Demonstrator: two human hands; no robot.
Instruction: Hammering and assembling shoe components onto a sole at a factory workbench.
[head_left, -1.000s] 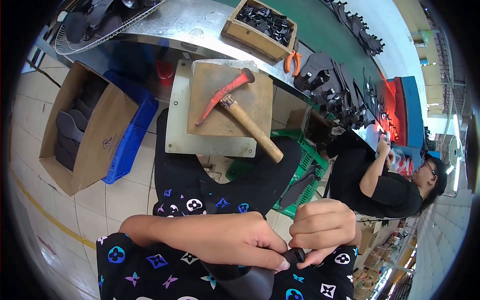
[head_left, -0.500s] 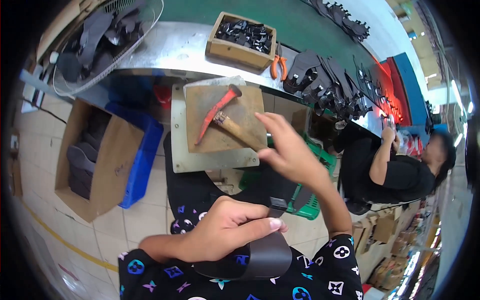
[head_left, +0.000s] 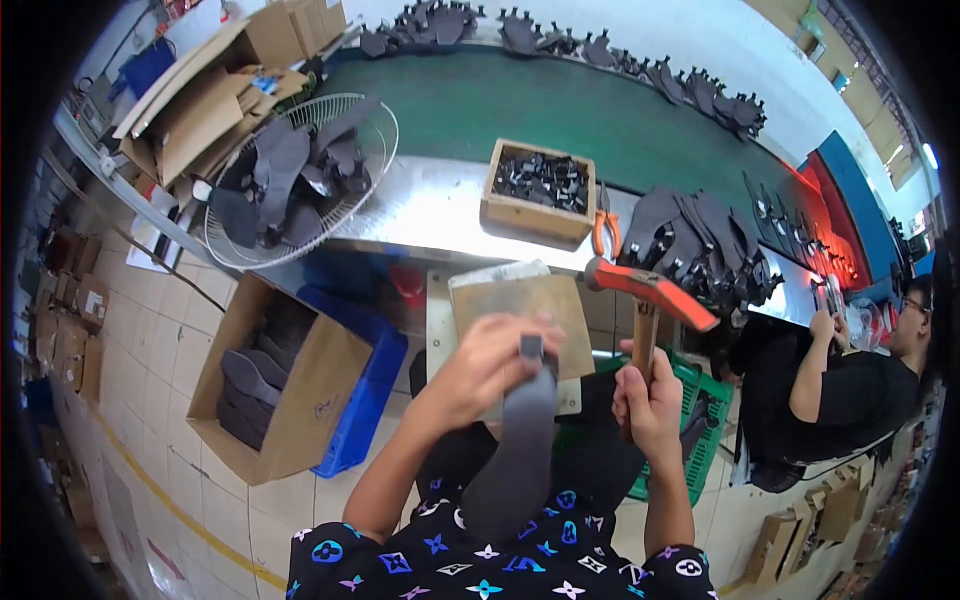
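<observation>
My left hand point(head_left: 478, 368) is closed on a dark grey shoe insole point(head_left: 515, 470), gripping its narrow end, where a small black square piece point(head_left: 531, 346) shows. The wide end of the insole hangs toward my lap. Raised beside it, my right hand point(head_left: 650, 408) is wrapped round the wooden handle of a hammer point(head_left: 650, 290) with a red-orange head. Beyond my left hand lies a tan square pad point(head_left: 560, 305) on a pale plate point(head_left: 438, 310), partly hidden by the hand. Whether the insole's narrow end touches the pad, I cannot tell.
An open wooden box point(head_left: 532, 222) of small black parts sits on the metal bench edge, beside orange-handled pliers point(head_left: 606, 232). Insoles fill a wire basket point(head_left: 298, 185) and a cardboard box point(head_left: 315, 400). A green crate point(head_left: 708, 425) stands below; a person point(head_left: 850, 390) works at right.
My right hand has picked the hammer up off the pad and raised it. My left hand has carried the insole forward from my lap to the pad's near side. The view has shifted.
</observation>
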